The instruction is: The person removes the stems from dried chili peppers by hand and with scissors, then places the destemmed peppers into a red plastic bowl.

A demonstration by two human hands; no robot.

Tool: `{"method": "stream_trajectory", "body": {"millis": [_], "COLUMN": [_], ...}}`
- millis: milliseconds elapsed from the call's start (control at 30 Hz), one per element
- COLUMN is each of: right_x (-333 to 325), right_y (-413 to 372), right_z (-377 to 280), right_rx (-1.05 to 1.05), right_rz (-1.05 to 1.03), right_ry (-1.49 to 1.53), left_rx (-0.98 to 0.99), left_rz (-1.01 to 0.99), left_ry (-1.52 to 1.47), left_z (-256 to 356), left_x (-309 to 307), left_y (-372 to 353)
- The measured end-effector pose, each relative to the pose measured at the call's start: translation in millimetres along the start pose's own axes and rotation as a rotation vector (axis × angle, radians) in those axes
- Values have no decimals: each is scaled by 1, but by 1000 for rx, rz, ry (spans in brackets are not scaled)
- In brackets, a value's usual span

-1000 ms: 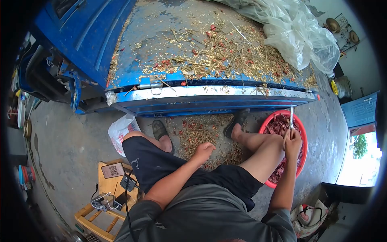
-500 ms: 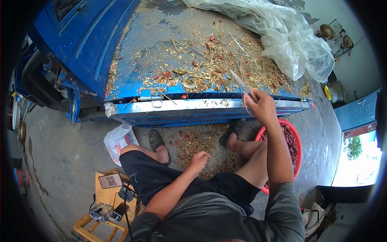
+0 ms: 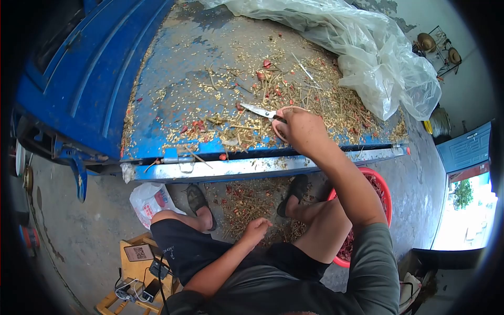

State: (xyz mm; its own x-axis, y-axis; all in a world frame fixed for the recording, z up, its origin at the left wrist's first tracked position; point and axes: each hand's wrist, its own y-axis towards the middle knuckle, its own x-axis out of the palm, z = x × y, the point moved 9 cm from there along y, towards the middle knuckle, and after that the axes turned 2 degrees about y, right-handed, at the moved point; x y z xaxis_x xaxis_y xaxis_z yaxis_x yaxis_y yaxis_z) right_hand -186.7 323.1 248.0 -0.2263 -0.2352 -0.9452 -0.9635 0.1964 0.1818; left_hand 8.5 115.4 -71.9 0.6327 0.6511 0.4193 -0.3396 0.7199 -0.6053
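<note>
My right hand (image 3: 306,132) grips a pair of scissors (image 3: 261,111) by the pink handles, over the blue truck bed (image 3: 184,58). The blades look closed and point left, their tips close to a small dark red pepper piece (image 3: 240,106). Stalk bits, pale seeds and red pepper scraps (image 3: 198,126) are scattered around them. My left hand (image 3: 255,232) is held above my lap with its fingers curled closed. Anything inside those fingers is too small or hidden to make out.
Clear plastic sheeting (image 3: 367,52) lies across the bed's far right. A red basin (image 3: 388,202) of dried red peppers stands by my right leg. At left are a white plastic bag (image 3: 149,202) and a wooden stool (image 3: 128,269) holding devices and cables. Debris (image 3: 241,205) covers the floor between my feet.
My right hand has moved left and farther over the truck bed with the scissors, whose blades have turned to point left. My left hand stays near my lap. The camera view has shifted slightly.
</note>
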Motion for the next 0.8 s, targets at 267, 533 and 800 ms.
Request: {"method": "stream_trajectory", "body": {"millis": [267,533,800], "right_x": [-64,-124,-115], "right_y": [35,114,149], "right_z": [66,340,455], "right_rx": [-35,742,803], "right_rz": [358,229,488], "right_ry": [-143,-549,359], "left_rx": [-129,-188,-170], "left_rz": [27,125,195], "left_ry": [-7,-6,-39], "left_z": [-12,-20,2], "left_x": [5,-7,-11], "left_y": [35,58,82]}}
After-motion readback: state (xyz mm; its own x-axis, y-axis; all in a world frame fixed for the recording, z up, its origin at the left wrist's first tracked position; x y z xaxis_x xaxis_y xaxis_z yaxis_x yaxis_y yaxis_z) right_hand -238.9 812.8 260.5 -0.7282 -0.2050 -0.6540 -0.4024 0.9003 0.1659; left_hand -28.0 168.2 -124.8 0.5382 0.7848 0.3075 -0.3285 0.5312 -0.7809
